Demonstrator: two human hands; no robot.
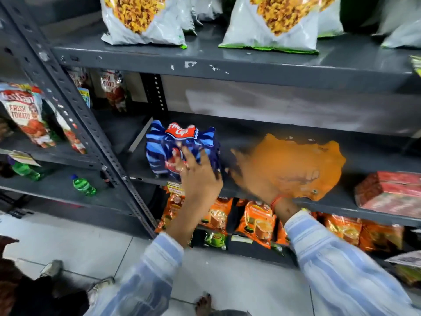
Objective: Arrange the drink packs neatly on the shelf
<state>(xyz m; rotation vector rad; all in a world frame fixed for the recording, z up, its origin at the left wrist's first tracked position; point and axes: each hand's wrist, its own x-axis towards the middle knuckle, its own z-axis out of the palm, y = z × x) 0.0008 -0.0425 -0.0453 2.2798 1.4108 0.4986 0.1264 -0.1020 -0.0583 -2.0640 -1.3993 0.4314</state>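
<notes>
A blue shrink-wrapped drink pack [175, 142] with a red and white logo stands at the left end of the grey middle shelf [355, 208]. My left hand [198, 176] rests on its front right side, fingers spread against the wrap. An orange drink pack [300, 165], blurred by motion, lies to its right on the same shelf. My right hand [252, 179] presses against the orange pack's left side; whether its fingers grip the wrap is unclear from the blur. A red drink pack [389, 192] sits at the shelf's right end.
White snack bags [271, 21] fill the shelf above. Orange pouches [257, 222] line the shelf below. A slotted upright post [91, 133] divides this rack from the left one, which holds tomato sauce pouches [25, 115] and a green bottle [84, 185]. A bare foot [204, 304] stands on the tiled floor.
</notes>
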